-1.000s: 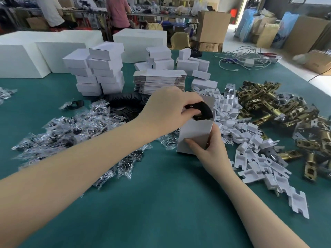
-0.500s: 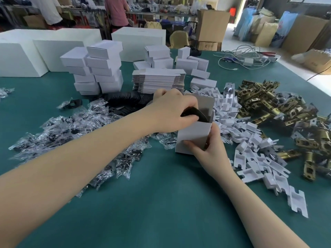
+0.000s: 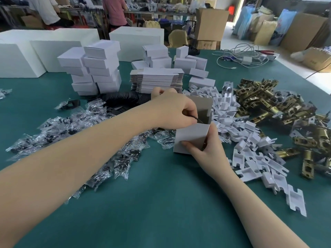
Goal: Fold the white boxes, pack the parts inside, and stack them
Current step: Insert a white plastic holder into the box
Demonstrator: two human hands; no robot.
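Open white box (image 3: 190, 138) stands upright on the green table (image 3: 161, 203), between the bagged-parts pile (image 3: 75, 133) and the white plastic inserts (image 3: 250, 149). Right hand (image 3: 206, 149) grips its lower near corner, thumb on the front face. Left hand (image 3: 174, 110) is at the box mouth, fingers curled, pinching a thin black part (image 3: 198, 119) at the rim.

A small white box (image 3: 190, 138) stands upright near the middle of the green surface (image 3: 161, 203), top flap raised and mouth open. A thin black part (image 3: 198, 119) sits at its open mouth. Folded white boxes (image 3: 93, 68) are stacked toward the far left edge, with flat box blanks (image 3: 157, 80) piled just beside them.
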